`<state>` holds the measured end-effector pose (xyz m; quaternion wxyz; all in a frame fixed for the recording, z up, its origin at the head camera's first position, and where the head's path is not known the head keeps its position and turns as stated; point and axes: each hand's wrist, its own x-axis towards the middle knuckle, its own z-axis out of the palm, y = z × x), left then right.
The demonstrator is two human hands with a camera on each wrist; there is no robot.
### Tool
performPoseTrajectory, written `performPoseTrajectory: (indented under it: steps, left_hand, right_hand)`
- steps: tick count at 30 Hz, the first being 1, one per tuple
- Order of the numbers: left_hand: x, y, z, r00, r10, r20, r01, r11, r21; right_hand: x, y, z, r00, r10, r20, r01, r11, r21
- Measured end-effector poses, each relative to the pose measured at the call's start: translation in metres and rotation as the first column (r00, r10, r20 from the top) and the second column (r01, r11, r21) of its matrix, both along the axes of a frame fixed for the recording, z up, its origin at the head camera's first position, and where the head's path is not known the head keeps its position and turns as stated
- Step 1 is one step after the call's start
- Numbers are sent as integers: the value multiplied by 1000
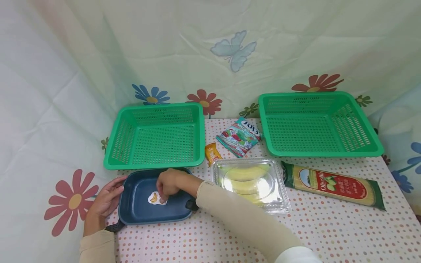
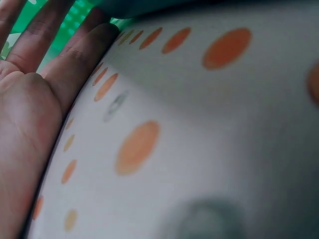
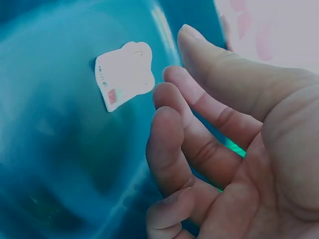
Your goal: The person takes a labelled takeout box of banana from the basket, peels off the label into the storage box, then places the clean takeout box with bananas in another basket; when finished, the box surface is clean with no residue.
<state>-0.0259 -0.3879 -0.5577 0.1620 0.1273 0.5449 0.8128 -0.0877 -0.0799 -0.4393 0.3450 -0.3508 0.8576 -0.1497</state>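
Right hand point(image 1: 172, 182) is over the dark blue tub point(image 1: 136, 208), its fingers loosely bent and the thumb apart from them; the banana card point(image 1: 152, 198) lies on the tub floor, just beside the fingertips. At 9 o'clock from the card, the left hand point(image 1: 106, 201) has its fingers extended, slightly spread, at the tub's rim. One green basket point(image 1: 158, 148) stands at 12 o'clock. Toward 2 o'clock are a yellow packet point(image 1: 213, 152), a FOX'S bag point(image 1: 239, 138) and the second green basket point(image 1: 302, 135). At 3 o'clock, a clear box point(image 1: 284, 193) with bananas point(image 1: 243, 173) lies on the dotted worktop point(image 1: 184, 241), and farther out, a pasta pack point(image 1: 340, 185).
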Motion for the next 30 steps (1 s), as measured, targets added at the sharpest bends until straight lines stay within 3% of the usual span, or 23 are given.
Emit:
performPoseTrajectory:
  steps: [6,9,11,12,14,15,17,19,21,22,24,25,27,29,30]
  left_hand:
    - [0,-1,6,1000,-9,-19,8,998,-61]
    - [0,-2,15,1000,3,-30,-8,984,-181]
    - [1,-1,26,999,23,-36,-33,951,-306]
    - [2,0,33,998,36,-47,-52,921,-387]
    - [3,5,51,996,52,-73,-84,830,-551]
    - [4,8,62,994,57,-94,-104,771,-629]
    - [5,16,83,987,52,-151,-150,630,-762]
    - [6,25,106,979,34,-202,-192,494,-848]
    - [7,36,127,967,8,-254,-237,380,-894]
    - [8,42,137,960,-6,-278,-259,341,-903]
    - [9,56,154,945,-35,-325,-302,284,-910]
    - [9,65,161,934,-44,-356,-332,270,-904]
    - [9,81,171,911,-58,-408,-377,279,-883]
    - [7,99,176,886,-64,-460,-421,309,-853]
    - [6,108,177,874,-63,-481,-436,334,-836]
  right_hand:
    - [5,24,22,1000,-2,-10,1,996,-88]
    - [4,45,34,1000,-24,4,24,992,-123]
    - [3,62,42,999,-40,18,42,989,-142]
    - [2,71,46,998,-53,22,55,987,-152]
    - [0,89,52,997,-75,19,77,980,-181]
    - [-1,99,54,996,-87,15,89,977,-193]
    - [-2,118,59,993,-116,-5,112,969,-221]
    - [-3,138,62,989,-144,-31,133,961,-241]
    - [-3,158,66,982,-185,-40,169,953,-252]
    - [-2,168,67,978,-200,-52,180,949,-259]
    - [-2,187,69,971,-228,-70,202,942,-267]
    - [-2,197,69,967,-240,-80,211,939,-272]
    - [-2,217,66,958,-267,-103,230,933,-277]
    - [0,237,63,947,-294,-127,251,928,-275]
    - [1,246,62,941,-310,-136,266,925,-271]
